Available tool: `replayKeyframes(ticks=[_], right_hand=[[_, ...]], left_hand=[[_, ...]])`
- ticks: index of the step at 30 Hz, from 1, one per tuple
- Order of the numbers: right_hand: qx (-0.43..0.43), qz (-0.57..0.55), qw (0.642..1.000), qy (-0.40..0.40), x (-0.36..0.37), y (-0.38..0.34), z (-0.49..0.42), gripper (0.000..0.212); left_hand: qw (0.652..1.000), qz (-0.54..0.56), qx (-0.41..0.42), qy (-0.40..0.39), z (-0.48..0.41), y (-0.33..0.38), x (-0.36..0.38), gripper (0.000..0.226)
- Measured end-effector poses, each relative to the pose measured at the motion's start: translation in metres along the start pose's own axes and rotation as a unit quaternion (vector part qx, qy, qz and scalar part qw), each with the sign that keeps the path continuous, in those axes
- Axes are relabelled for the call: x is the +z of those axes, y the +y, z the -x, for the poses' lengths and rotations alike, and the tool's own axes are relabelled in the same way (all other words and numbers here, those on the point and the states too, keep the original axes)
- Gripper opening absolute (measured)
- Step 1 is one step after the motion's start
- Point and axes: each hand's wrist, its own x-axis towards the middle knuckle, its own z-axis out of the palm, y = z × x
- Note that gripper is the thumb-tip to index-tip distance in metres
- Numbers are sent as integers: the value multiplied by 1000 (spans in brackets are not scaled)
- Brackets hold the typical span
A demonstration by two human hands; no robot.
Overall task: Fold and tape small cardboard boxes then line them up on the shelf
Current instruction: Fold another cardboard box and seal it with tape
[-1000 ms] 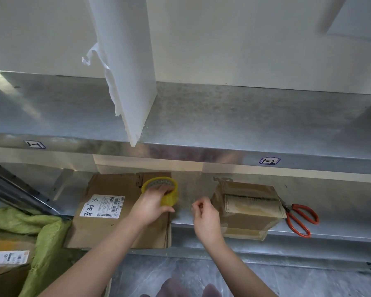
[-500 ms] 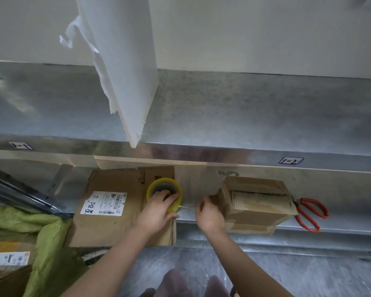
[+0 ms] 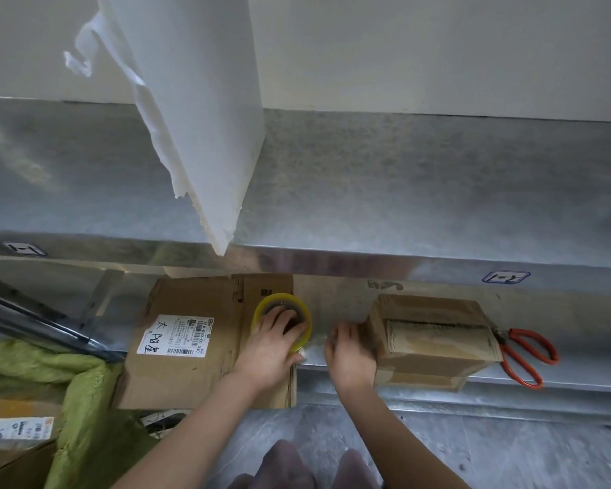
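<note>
1. The left hand [image 3: 267,351] grips the yellow tape roll [image 3: 279,298], its fingers curled into the core, over the right edge of a flattened cardboard sheet [image 3: 191,301].
2. The right hand [image 3: 350,358] has its fingers drawn together, pinching a clear tape strip [image 3: 314,342] that runs from the roll. It lies against the left face of the small box [image 3: 434,333].
3. The box sits at the front edge of the shelf [image 3: 561,377], flaps closed.
4. Red-handled scissors [image 3: 522,354] lie just beside the box's right side.
</note>
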Motion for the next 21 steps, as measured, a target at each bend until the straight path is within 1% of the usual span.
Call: replayKeyframes(ticks=[2, 5, 9, 11, 14, 17, 21], right_hand=[[-8, 21, 1000, -14, 0, 0, 0, 26], [-11, -7, 999, -31, -3, -1, 0, 29], [-66, -17, 998, -9, -11, 4, 7, 44], [-76, -31, 997, -12, -14, 7, 10, 47], [-52, -80, 994, -47, -21, 10, 8, 43], [-27, -98, 992, -74, -23, 12, 5, 42], [-34, -98, 991, -82, -22, 15, 7, 46]], left_hand=[[1000, 3, 4, 1, 1, -1, 0, 63], [1000, 13, -2, -8, 2, -5, -3, 65], [999, -22, -11, -29, 8, -11, -6, 68], [999, -22, -15, -38, 9, -10, -9, 68], [998, -15, -24, -49, 7, -4, -13, 68], [998, -12, -37, -48, 7, 0, -13, 67], [998, -17, -45, -40, 8, 1, -14, 65]])
